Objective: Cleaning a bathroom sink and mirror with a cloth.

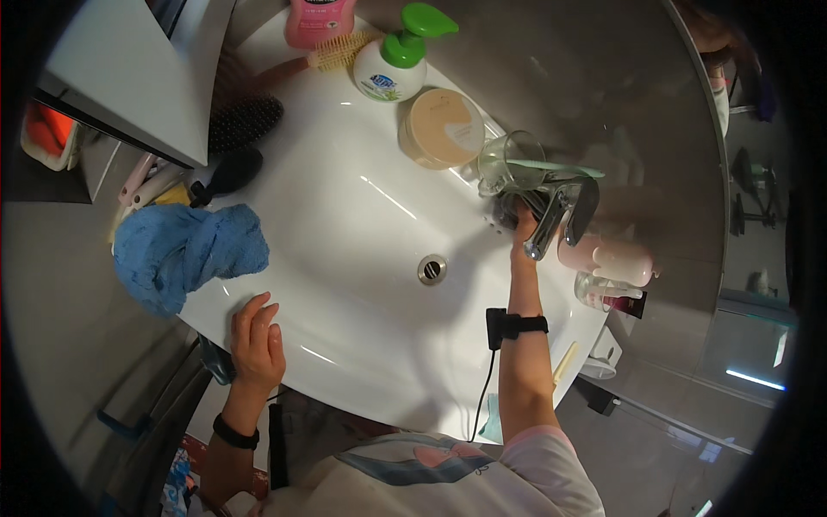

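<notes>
My right arm reaches over the white washbasin [362, 327] to the chrome faucet [556, 220]. Beneath its spout is my right hand [522, 226], its fingers hidden by the faucet and shadow; something dark and greyish shows beside them, too unclear to name. A clear glass mug [508, 164] with a pale green toothbrush [560, 168] lying across it stands just behind that hand. My left hand [257, 346] hovers at or rests on the basin's near left rim, I cannot tell which, fingers loosely stretched and nothing in them. Beyond it lies a bunched blue towel [194, 250].
At the back stand a white pump bottle [389, 73] with green top, a pink bottle [320, 21] and a round beige-lidded tub [444, 127]. Hairbrushes [250, 121] crowd the left rim. A pink bottle [607, 258] sits right of the faucet. The drain [432, 270] is mid-basin.
</notes>
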Action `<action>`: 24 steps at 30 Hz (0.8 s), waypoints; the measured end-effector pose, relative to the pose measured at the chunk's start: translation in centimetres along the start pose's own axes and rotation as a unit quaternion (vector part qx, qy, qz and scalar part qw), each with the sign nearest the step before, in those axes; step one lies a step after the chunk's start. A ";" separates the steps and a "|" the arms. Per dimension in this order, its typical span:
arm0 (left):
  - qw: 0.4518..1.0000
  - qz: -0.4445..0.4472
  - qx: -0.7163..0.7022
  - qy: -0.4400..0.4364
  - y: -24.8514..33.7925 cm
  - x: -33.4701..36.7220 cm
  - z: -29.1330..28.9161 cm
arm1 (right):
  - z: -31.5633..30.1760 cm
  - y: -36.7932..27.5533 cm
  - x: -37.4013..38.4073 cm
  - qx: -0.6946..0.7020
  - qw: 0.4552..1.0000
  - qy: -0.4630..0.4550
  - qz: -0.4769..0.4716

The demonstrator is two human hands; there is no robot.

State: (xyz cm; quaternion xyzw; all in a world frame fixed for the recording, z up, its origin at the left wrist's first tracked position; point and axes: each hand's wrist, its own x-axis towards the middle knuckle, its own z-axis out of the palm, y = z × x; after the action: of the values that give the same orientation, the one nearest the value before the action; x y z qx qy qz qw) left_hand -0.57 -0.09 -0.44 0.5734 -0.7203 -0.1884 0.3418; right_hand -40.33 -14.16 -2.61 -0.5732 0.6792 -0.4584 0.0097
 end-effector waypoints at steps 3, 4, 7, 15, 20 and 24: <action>1.000 -0.009 0.003 -0.002 0.3 0.2 -0.1 | 1.5 -0.1 -1.2 0.134 0.985 0.089 0.057; 1.000 -0.014 0.002 -0.007 0.3 0.2 -0.1 | 1.6 -0.3 -1.4 0.085 0.988 0.102 0.077; 0.999 -0.037 0.004 -0.012 0.1 -0.3 -0.3 | 1.3 -2.2 -2.0 0.057 0.988 0.110 0.093; 0.999 -0.036 -0.003 -0.005 0.2 -0.4 0.0 | 0.3 0.8 -1.0 0.100 0.991 0.043 0.079; 0.999 -0.038 0.007 -0.010 -0.1 -0.3 0.7 | -1.2 1.0 -2.8 0.024 0.994 0.035 0.105; 1.000 -0.030 -0.004 0.006 0.1 -0.3 0.4 | -6.6 -0.9 -6.2 0.119 0.982 -0.052 0.141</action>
State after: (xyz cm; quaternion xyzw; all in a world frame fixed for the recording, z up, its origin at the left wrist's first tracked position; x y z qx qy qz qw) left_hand -0.89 0.18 -0.77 0.5942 -0.7002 -0.1983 0.3424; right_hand -41.08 -5.17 -1.32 -0.4897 0.6921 -0.4998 0.1773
